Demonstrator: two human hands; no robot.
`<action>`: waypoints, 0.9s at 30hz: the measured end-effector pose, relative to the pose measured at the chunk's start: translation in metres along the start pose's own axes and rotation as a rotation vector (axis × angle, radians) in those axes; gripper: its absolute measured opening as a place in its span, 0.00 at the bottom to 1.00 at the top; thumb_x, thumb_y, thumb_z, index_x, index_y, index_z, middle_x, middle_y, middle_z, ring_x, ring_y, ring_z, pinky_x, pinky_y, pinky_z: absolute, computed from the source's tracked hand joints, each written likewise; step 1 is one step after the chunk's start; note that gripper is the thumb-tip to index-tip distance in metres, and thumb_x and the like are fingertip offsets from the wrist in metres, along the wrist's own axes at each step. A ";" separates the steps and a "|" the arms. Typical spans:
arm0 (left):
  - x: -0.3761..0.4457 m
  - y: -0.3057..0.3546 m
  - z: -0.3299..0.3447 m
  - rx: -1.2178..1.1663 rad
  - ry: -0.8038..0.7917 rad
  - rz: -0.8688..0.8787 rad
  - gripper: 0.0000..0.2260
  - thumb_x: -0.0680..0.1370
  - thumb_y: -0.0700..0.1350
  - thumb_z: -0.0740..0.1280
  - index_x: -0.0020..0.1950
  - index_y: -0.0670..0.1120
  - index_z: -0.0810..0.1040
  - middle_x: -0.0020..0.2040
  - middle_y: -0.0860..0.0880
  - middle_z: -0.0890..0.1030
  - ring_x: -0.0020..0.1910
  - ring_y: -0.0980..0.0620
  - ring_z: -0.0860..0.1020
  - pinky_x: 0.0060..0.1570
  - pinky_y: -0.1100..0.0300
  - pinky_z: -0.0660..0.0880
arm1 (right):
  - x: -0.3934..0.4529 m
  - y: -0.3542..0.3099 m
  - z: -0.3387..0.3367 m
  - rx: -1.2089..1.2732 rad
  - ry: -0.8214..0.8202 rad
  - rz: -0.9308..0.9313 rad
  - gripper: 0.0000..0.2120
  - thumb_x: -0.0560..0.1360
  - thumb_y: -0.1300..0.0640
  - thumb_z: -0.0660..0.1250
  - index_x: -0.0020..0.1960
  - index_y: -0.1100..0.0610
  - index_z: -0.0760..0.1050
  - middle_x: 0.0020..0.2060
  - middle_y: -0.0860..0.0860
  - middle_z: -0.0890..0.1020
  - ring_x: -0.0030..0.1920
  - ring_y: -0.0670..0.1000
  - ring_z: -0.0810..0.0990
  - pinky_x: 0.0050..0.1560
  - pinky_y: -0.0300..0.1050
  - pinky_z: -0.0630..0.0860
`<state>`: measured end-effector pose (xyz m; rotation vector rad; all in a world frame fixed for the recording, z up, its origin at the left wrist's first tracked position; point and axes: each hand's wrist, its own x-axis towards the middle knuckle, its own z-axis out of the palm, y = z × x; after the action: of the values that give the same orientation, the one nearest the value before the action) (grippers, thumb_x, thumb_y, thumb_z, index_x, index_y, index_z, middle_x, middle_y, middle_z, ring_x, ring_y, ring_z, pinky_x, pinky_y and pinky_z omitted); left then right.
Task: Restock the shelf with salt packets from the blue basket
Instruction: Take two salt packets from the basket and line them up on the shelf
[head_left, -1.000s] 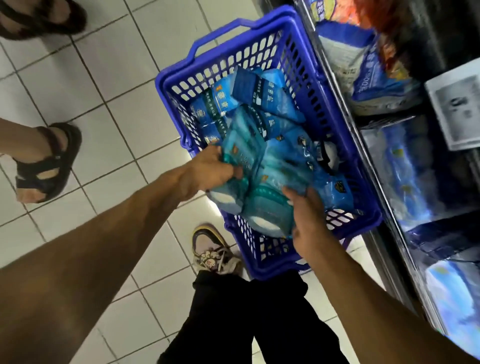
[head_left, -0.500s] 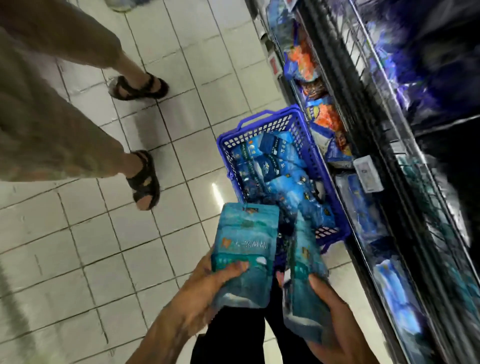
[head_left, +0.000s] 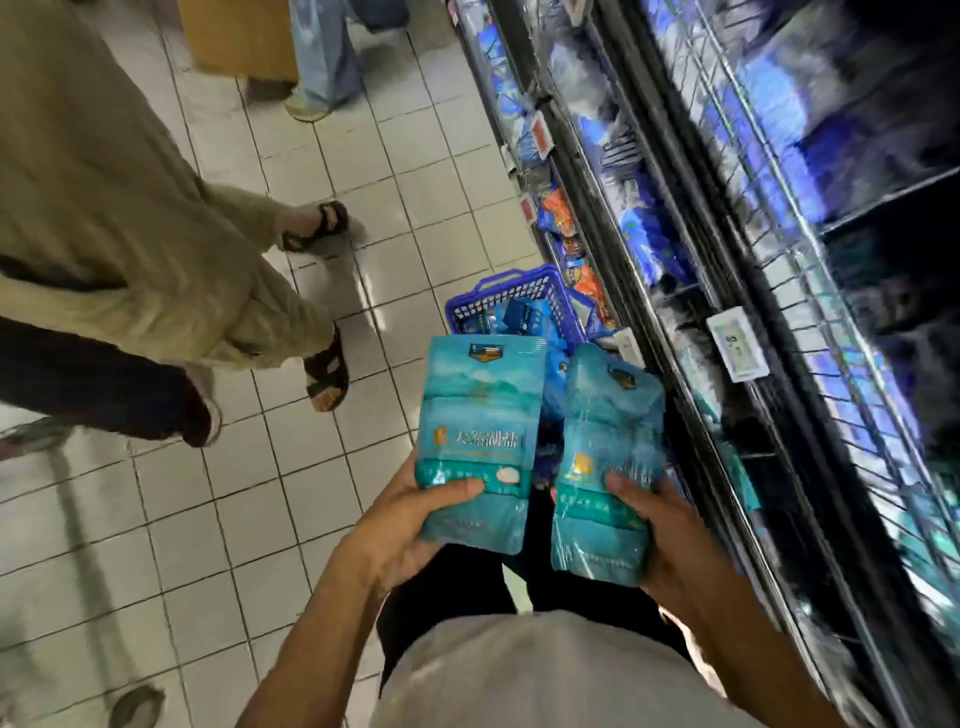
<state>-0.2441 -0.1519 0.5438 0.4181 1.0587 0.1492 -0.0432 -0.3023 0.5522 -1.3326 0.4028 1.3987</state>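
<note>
My left hand (head_left: 405, 525) grips a teal salt packet (head_left: 480, 426) by its lower end, thumb across the front. My right hand (head_left: 670, 540) grips a second teal salt packet (head_left: 608, 447) the same way. Both packets are upright at waist height, side by side. Beyond them on the floor stands the blue basket (head_left: 498, 301), with several blue packets inside, partly hidden by the held packets. The shelf (head_left: 737, 291) runs along the right, its tiers full of blue and white bags, much of it blurred.
A person in beige clothes and sandals (head_left: 327, 376) stands close on the left, over white floor tiles (head_left: 249, 493). Another person's legs (head_left: 322, 57) and a cardboard box (head_left: 239, 36) are farther up the aisle. Price tags (head_left: 737, 345) hang on the shelf edges.
Both hands have lifted a packet each out of the basket and raised them to waist height. The view has risen, so the basket now appears smaller and farther away.
</note>
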 end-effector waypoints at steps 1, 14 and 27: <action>-0.008 0.004 0.002 0.030 -0.003 0.010 0.24 0.63 0.32 0.79 0.57 0.46 0.83 0.56 0.38 0.85 0.50 0.41 0.86 0.42 0.51 0.83 | -0.011 -0.005 0.001 0.007 0.007 -0.034 0.29 0.67 0.60 0.73 0.68 0.58 0.75 0.60 0.65 0.82 0.58 0.69 0.82 0.48 0.65 0.82; -0.043 0.053 0.077 0.534 -0.166 0.043 0.24 0.61 0.41 0.79 0.56 0.43 0.81 0.46 0.42 0.88 0.40 0.45 0.87 0.32 0.53 0.82 | -0.147 0.044 -0.038 0.226 0.215 -0.411 0.24 0.62 0.61 0.77 0.58 0.61 0.81 0.50 0.64 0.86 0.43 0.64 0.87 0.39 0.57 0.83; -0.044 -0.037 0.179 1.227 -0.694 -0.217 0.28 0.64 0.41 0.77 0.64 0.45 0.78 0.55 0.40 0.86 0.51 0.39 0.86 0.44 0.45 0.83 | -0.261 0.219 -0.052 0.996 0.880 -0.782 0.17 0.64 0.62 0.76 0.53 0.56 0.83 0.52 0.61 0.86 0.47 0.61 0.87 0.41 0.54 0.84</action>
<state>-0.1134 -0.2465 0.6397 1.3298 0.3816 -0.8382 -0.2662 -0.5377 0.6670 -0.9714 0.8791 -0.1543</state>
